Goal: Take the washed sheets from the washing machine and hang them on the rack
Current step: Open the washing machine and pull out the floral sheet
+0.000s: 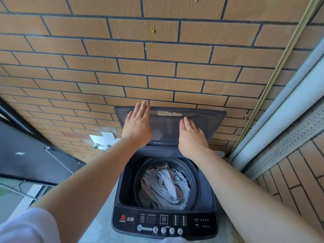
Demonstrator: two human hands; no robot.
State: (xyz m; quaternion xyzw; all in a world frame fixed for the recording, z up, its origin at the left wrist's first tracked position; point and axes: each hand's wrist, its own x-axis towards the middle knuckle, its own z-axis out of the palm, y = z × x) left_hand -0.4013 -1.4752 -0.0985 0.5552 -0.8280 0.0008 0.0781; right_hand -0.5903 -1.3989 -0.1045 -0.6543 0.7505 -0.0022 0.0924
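Note:
A dark top-loading washing machine stands below me against a brick wall. Its tinted lid is raised upright against the wall. My left hand lies flat on the lid's left part, fingers straight and reaching its top edge. My right hand presses flat on the lid's right part, fingers straight. Inside the round drum lie crumpled grey and white sheets, twisted together. The control panel with its buttons faces me at the front. No rack is in view.
The tan brick wall is close behind the machine. A white socket and a tap sit on the wall to the left. A dark door or panel stands at the left. A grey window frame runs along the right.

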